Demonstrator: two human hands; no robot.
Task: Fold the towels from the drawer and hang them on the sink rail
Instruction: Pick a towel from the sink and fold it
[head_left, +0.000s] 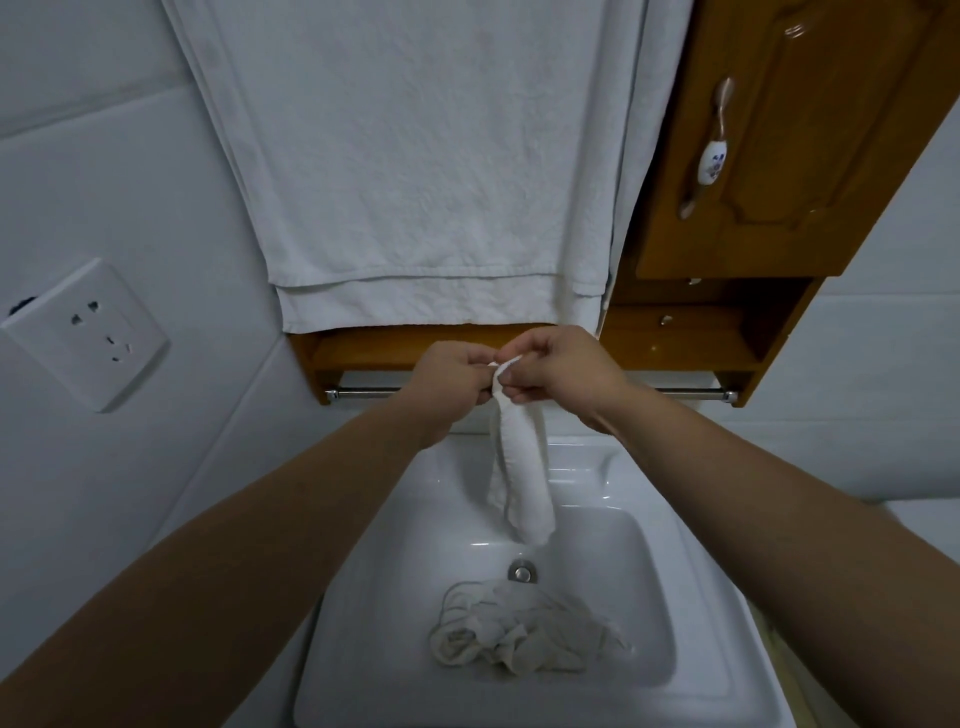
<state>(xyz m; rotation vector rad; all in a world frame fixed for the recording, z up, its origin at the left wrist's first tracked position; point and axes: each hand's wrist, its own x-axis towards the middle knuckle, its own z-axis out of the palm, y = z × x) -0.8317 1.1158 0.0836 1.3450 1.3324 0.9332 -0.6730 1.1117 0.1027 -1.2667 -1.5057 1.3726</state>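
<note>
A small white towel (522, 478) hangs as a narrow strip over the white sink (395, 545). My left hand (449, 382) and my right hand (558, 371) both pinch its top end, close together, just in front of the chrome rail (363, 393) under the wooden cabinet. The rail's middle is hidden behind my hands. A crumpled off-white cloth (519, 631) lies in the sink basin near the drain (522, 571). Large white towels (415, 156) hang flat above the rail.
A wooden cabinet door (810, 135) with a ceramic handle (709, 156) is at the upper right, with open shelves below it. A wall socket (85, 332) sits on the tiled wall at the left.
</note>
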